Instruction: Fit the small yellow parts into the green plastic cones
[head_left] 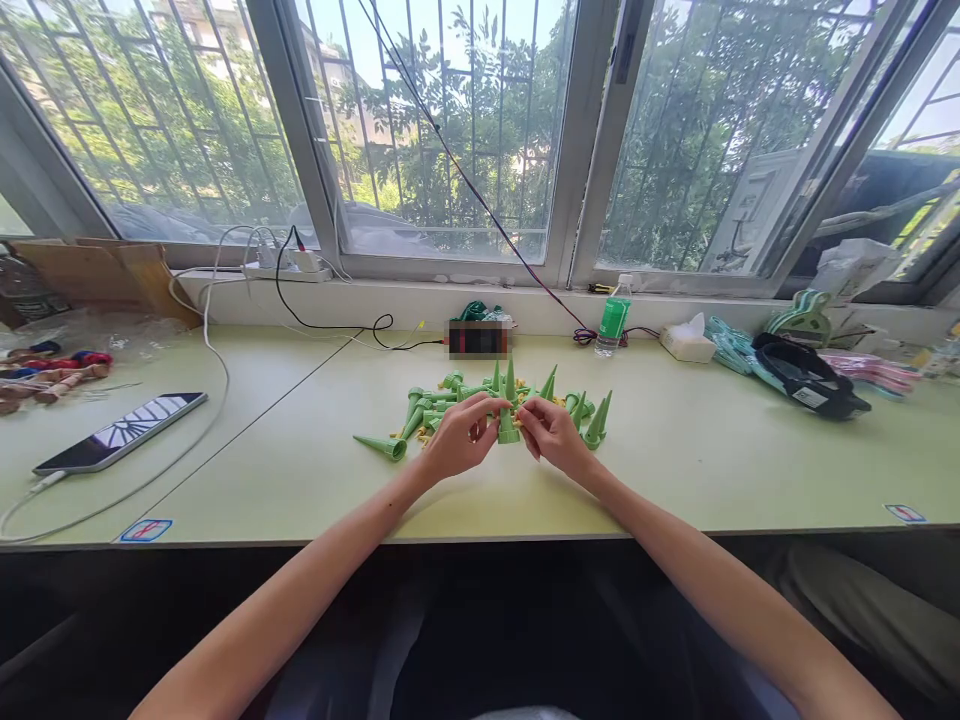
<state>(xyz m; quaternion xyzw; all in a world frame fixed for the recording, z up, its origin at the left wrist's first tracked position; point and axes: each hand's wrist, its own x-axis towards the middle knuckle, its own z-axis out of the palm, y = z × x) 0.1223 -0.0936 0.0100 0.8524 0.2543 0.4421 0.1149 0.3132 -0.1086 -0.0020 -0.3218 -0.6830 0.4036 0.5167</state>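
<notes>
A pile of several green plastic cone spikes lies in the middle of the pale green table. My left hand and my right hand meet just in front of the pile. Both pinch one upright green cone between their fingertips, its point up. A single cone lies on its side to the left of my left hand. Small yellow bits show among the pile.
A phone on a white cable lies at the left, near coloured wooden pieces. At the back stand a green bottle, a tissue pack and a power strip. A black and teal item lies at the right.
</notes>
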